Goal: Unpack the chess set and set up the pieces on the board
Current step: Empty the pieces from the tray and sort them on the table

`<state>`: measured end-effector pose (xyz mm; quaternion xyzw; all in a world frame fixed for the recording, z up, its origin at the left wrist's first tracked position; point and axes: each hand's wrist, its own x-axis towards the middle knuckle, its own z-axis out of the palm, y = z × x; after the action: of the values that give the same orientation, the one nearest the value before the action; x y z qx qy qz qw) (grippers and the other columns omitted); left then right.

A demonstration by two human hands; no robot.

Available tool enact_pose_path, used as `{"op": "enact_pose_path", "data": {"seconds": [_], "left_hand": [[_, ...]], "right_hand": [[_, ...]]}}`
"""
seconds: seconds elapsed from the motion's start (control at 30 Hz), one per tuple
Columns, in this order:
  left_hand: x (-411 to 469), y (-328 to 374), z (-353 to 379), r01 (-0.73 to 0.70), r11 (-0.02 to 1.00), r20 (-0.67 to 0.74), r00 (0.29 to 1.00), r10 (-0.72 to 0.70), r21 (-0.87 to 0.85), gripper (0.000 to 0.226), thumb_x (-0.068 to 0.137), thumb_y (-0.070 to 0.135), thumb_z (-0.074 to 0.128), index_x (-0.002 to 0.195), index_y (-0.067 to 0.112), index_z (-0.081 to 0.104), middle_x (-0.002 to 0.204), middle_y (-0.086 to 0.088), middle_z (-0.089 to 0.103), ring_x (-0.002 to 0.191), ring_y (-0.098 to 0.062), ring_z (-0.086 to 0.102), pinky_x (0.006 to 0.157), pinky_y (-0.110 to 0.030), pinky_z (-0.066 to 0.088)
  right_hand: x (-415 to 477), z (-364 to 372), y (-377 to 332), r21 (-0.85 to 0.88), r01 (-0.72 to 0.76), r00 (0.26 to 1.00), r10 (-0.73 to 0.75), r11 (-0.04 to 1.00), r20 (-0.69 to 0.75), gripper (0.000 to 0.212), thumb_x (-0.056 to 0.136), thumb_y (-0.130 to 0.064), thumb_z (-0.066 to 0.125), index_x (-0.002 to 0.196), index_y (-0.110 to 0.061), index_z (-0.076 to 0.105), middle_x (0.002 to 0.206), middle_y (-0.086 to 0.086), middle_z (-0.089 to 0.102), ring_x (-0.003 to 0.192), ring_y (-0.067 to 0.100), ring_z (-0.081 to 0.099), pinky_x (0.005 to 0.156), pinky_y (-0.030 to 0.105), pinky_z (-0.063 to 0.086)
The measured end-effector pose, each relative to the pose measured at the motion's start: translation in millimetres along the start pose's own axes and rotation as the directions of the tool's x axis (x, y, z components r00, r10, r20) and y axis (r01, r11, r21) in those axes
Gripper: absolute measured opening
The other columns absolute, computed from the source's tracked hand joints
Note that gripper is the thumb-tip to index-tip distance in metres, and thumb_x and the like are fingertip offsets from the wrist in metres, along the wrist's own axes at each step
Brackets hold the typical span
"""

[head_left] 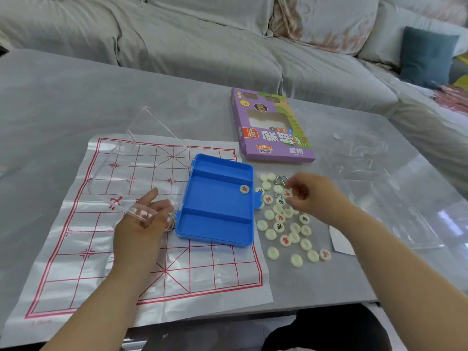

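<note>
A white plastic board sheet with a red grid lies flat on the grey table. On its right part sits a blue case with its clear lid swung open to the left; one white piece stays in the case. My left hand rests under the lid's near edge, fingers loosely extended. Several white round pieces with red or black characters lie scattered right of the case. My right hand hovers over the pile's far end, fingertips pinching a small piece.
A purple chess box lies beyond the case. Crumpled clear plastic wrap and a white paper slip lie to the right. A metal ring sits among the pieces. A grey sofa runs behind the table.
</note>
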<state>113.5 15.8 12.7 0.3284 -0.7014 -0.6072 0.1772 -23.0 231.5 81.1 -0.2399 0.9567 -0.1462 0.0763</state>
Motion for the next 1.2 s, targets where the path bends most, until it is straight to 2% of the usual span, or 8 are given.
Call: {"op": "enact_pose_path", "data": {"seconds": [0.17, 0.43, 0.57, 0.77, 0.9, 1.0, 1.07, 1.2], "left_hand": [[-2.1, 1.0, 1.3, -0.013, 1.0, -0.001, 1.0, 0.013, 0.023, 0.041, 0.091, 0.015, 0.051, 0.13, 0.025, 0.047, 0.104, 0.01, 0.057, 0.096, -0.01, 0.049, 0.09, -0.029, 0.039], [-6.5, 4.3, 1.9, -0.007, 1.0, -0.009, 1.0, 0.007, 0.028, 0.042, 0.091, 0.014, 0.05, 0.132, 0.023, 0.045, 0.111, 0.006, 0.058, 0.104, -0.013, 0.05, 0.099, -0.038, 0.04], [-7.2, 5.2, 2.5, -0.002, 1.0, -0.011, 1.0, 0.003, 0.029, 0.043, 0.091, 0.014, 0.051, 0.132, 0.023, 0.045, 0.119, -0.001, 0.06, 0.112, -0.02, 0.053, 0.1, -0.043, 0.041], [-6.5, 7.1, 3.1, 0.014, 1.0, -0.017, 1.0, -0.014, 0.011, 0.041, 0.091, 0.013, 0.05, 0.131, 0.021, 0.046, 0.107, 0.006, 0.057, 0.102, -0.015, 0.052, 0.098, -0.039, 0.041], [-4.9, 5.3, 2.1, 0.033, 0.999, -0.011, 0.999, -0.033, -0.027, 0.04, 0.092, 0.01, 0.048, 0.13, 0.022, 0.047, 0.102, 0.008, 0.057, 0.097, -0.013, 0.052, 0.093, -0.033, 0.041], [-4.1, 5.6, 0.5, 0.025, 0.998, -0.003, 1.0, -0.025, -0.05, 0.039, 0.092, 0.01, 0.048, 0.128, 0.023, 0.048, 0.1, 0.008, 0.058, 0.093, -0.013, 0.053, 0.088, -0.027, 0.04], [-3.4, 5.6, 0.2, 0.023, 0.998, -0.004, 1.0, -0.023, -0.053, 0.039, 0.091, 0.01, 0.049, 0.128, 0.023, 0.049, 0.097, 0.009, 0.057, 0.09, -0.011, 0.052, 0.085, -0.022, 0.038], [-2.4, 5.1, -0.1, 0.031, 0.998, -0.005, 0.999, -0.031, -0.063, 0.038, 0.091, 0.01, 0.051, 0.126, 0.024, 0.05, 0.094, 0.009, 0.058, 0.088, -0.01, 0.053, 0.08, -0.017, 0.038]], "right_hand": [[-40.9, 6.7, 51.2, -0.048, -0.188, 0.977, 0.192, 0.981, 0.089, 0.015, 0.079, -0.009, 0.063, 0.085, -0.02, 0.054, 0.068, -0.013, 0.044, 0.075, 0.016, 0.047, 0.063, 0.018, 0.032], [-45.4, 6.8, 59.7, -0.048, -0.263, 0.958, 0.267, 0.964, 0.106, 0.019, 0.083, -0.021, 0.064, 0.101, -0.017, 0.059, 0.076, -0.013, 0.045, 0.079, 0.012, 0.047, 0.068, 0.019, 0.033], [-39.1, -2.6, 34.8, -0.027, -0.146, 0.989, 0.146, 0.989, 0.006, 0.017, 0.084, -0.011, 0.06, 0.1, -0.012, 0.063, 0.078, -0.011, 0.046, 0.077, 0.011, 0.044, 0.059, 0.012, 0.033], [7.9, 6.8, -37.5, -0.057, 0.081, 0.992, -0.075, 0.995, 0.1, 0.024, 0.09, -0.015, 0.052, 0.113, -0.015, 0.06, 0.11, 0.0, 0.06, 0.089, 0.012, 0.049, 0.077, 0.018, 0.035], [40.7, 26.8, -58.1, -0.332, 0.139, 0.972, -0.063, 0.933, 0.228, 0.032, 0.094, -0.016, 0.044, 0.126, -0.019, 0.051, 0.128, 0.003, 0.053, 0.114, 0.022, 0.051, 0.091, 0.03, 0.042], [50.1, 41.7, -63.1, -0.499, 0.171, 0.97, -0.057, 0.849, 0.236, 0.032, 0.094, -0.01, 0.041, 0.126, -0.013, 0.047, 0.124, 0.007, 0.052, 0.112, 0.025, 0.051, 0.08, 0.031, 0.043], [50.6, 47.9, -65.1, -0.534, 0.182, 0.973, -0.074, 0.826, 0.217, 0.03, 0.094, -0.007, 0.04, 0.123, -0.01, 0.046, 0.119, 0.008, 0.052, 0.11, 0.025, 0.051, 0.075, 0.03, 0.04], [50.1, 51.1, -63.1, -0.488, 0.155, 0.974, -0.049, 0.859, 0.223, 0.029, 0.093, -0.008, 0.04, 0.12, -0.01, 0.049, 0.118, 0.009, 0.051, 0.108, 0.026, 0.052, 0.082, 0.033, 0.045]]}}
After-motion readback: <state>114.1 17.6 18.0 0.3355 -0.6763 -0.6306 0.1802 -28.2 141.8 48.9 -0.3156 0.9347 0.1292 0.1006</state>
